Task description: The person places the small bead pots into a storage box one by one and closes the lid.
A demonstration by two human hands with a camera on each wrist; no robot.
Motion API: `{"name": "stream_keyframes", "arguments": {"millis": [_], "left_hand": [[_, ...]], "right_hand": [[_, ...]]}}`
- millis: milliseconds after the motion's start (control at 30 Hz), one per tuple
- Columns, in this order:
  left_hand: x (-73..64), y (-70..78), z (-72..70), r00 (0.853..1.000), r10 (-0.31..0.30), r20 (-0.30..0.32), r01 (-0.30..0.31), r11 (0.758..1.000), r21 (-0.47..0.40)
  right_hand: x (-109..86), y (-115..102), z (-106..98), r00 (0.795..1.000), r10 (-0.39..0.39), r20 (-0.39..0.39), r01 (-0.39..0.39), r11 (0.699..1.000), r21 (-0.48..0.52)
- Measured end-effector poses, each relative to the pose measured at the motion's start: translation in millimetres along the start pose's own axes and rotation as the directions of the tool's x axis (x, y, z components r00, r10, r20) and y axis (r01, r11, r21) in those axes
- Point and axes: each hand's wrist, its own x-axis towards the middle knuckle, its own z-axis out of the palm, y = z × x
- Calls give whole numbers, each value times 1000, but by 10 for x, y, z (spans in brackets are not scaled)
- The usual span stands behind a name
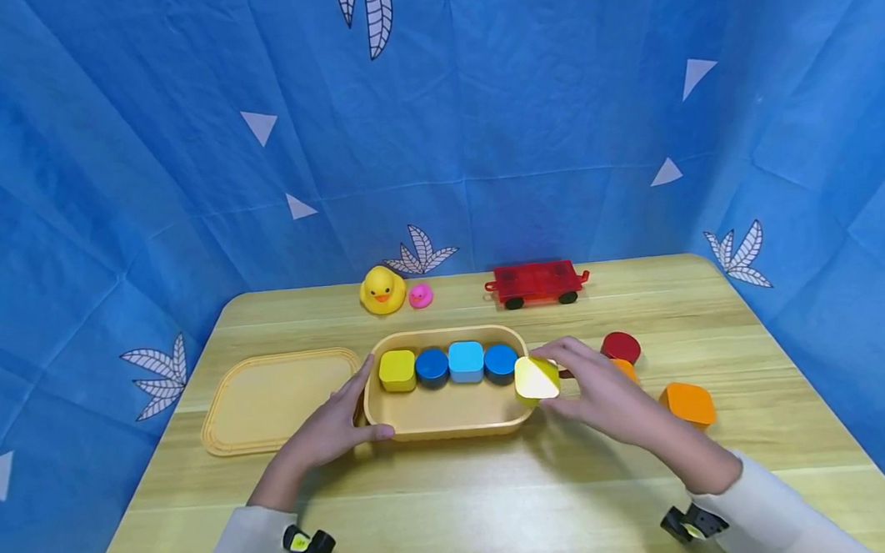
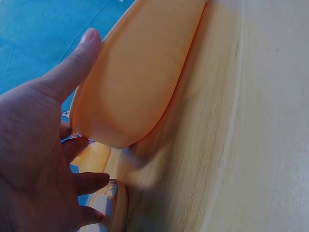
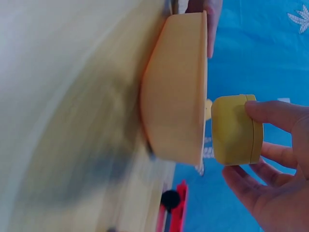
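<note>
The right hand [image 1: 594, 390] pinches a square yellow block [image 3: 236, 130] over the three-o'clock end of a tan plastic box [image 1: 450, 420], while the left hand [image 1: 337, 420] grips its nine-o'clock end. Inside, a yellow block [image 1: 397, 372], two round blue blocks [image 1: 432, 367] and a light-blue block [image 1: 465, 362] line the twelve-o'clock side. Beyond lie a flat tan lid [image 1: 280, 402] at nine, a yellow rubber duck [image 1: 382, 290] at eleven, a red toy wagon [image 1: 536, 282] past one, and, at three, an orange block [image 1: 688, 404] and what seems another [image 1: 624, 369], half hidden.
</note>
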Motion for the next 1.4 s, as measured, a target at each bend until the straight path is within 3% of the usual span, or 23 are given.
{"name": "stream_keyframes", "arguments": {"millis": [267,533,800,1000,1400], "left_hand": [[0,14,-2,1000,-3,0,3,1000,4],[0,28,-3,1000,-9,0,9,1000,5],[-2,24,-2,1000,-10,2,10,1000,5],[-10,18,-2,1000,-16,2,16,1000,8],[-9,45,-5,1000,-27,3,27,1000,0]], "right_hand": [[310,-151,198,998,-24,66,18,996,93],[554,-258,537,992,-50,115,32,988,149],[717,-386,882,985,-24,169,5,994,113],[828,-481,1091,981,-45,187,32,997,72],[960,-610,1332,978,-67,199,82,994,-66]]}}
